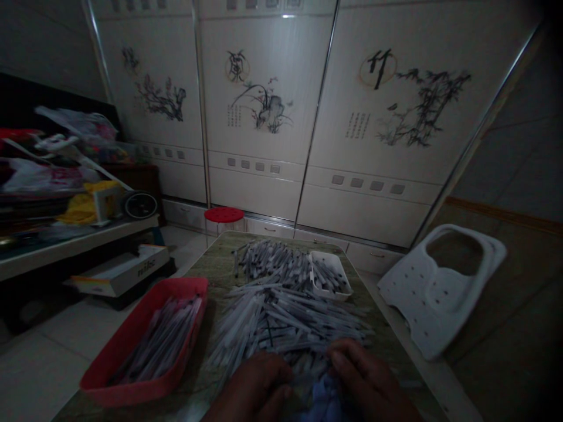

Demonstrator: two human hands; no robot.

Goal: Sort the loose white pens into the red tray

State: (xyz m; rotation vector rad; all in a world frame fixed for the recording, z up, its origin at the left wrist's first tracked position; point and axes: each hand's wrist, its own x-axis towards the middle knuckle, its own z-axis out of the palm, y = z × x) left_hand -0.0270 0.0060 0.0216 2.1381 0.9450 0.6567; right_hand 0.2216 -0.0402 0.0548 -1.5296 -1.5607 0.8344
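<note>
My left hand is at the near edge of a large heap of slim, translucent pen-like tubes, its fingers curled and closed. Across a small gap, my right hand has thumb and forefinger pinched together beside the same heap. Whatever the fingers hold is too dim and blurred to make out. Bluish cloth shows below and between my hands. Behind the heap lies another pile of greyish tubes with dark ends. A white open box at its right holds more dark-ended pieces.
A red plastic basin with similar tubes stands on the table's left. Beyond the table are a red stool and sliding cabinet doors. A folded white plastic chair leans at the right; a cluttered bench stands left.
</note>
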